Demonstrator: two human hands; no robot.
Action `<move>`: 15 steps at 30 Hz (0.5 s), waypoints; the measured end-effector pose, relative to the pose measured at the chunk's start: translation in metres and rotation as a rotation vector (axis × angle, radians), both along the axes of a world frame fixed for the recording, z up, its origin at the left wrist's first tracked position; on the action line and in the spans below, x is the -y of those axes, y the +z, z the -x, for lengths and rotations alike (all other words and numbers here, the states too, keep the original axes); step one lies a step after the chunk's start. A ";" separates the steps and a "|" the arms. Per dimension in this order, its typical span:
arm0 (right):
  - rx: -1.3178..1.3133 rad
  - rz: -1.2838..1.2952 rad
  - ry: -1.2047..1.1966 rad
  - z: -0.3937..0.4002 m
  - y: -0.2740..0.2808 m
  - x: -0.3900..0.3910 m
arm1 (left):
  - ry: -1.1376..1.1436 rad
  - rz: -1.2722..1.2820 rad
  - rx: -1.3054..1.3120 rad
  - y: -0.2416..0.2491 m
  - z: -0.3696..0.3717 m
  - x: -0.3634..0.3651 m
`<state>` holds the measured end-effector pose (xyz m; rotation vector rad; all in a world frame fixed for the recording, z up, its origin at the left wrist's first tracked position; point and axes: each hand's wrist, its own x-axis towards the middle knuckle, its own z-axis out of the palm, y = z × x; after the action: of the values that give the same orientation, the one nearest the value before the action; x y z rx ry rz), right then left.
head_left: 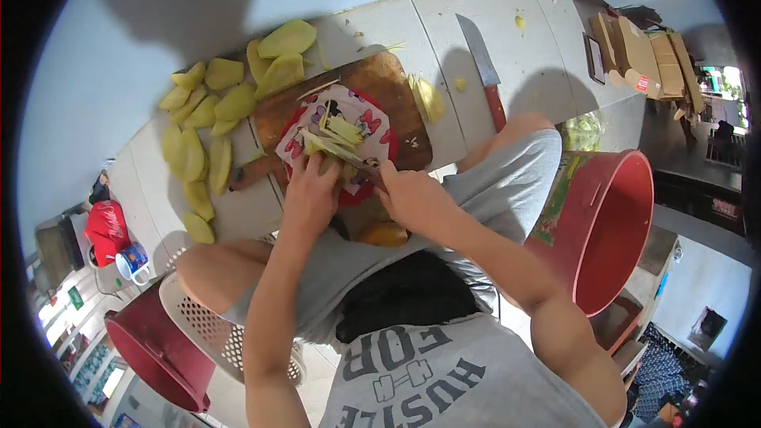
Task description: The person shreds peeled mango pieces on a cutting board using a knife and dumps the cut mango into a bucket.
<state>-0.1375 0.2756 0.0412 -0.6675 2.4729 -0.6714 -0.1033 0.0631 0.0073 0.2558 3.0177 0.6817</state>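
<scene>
Now the potato is pinned under the left hand, the knife clamped in the right hand; fingertips are best kept tucked back.

A: What does the left hand hide?
B: The near edge of the cutting board and whatever it presses there.

A: And the right hand?
B: It covers the handle of a knife; the blade near the board is too blurred to trace. The orange object below the board is partly hidden.
</scene>
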 end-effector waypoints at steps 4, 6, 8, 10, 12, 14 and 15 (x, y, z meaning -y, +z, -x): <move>-0.019 -0.004 0.013 -0.007 0.011 0.002 | -0.057 0.022 -0.038 -0.013 -0.002 0.005; -0.061 0.050 -0.011 -0.007 -0.004 -0.002 | -0.088 0.052 -0.027 -0.014 -0.004 0.005; -0.089 0.036 -0.005 -0.005 -0.009 -0.002 | -0.031 -0.001 -0.105 -0.010 -0.003 0.003; -0.093 0.026 -0.023 -0.013 -0.011 -0.001 | -0.040 -0.013 -0.067 -0.004 -0.005 0.004; -0.049 0.024 -0.039 -0.007 -0.007 0.001 | -0.030 -0.027 -0.047 -0.003 0.000 0.003; -0.052 -0.002 -0.028 -0.006 -0.003 0.003 | -0.046 -0.028 -0.098 -0.005 -0.002 0.003; -0.053 -0.028 -0.020 -0.006 -0.003 0.004 | -0.045 -0.028 -0.092 -0.006 -0.003 0.003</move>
<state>-0.1310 0.2712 0.0379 -0.6584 2.5365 -0.6329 -0.1007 0.0598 0.0011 0.3646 3.0804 0.7287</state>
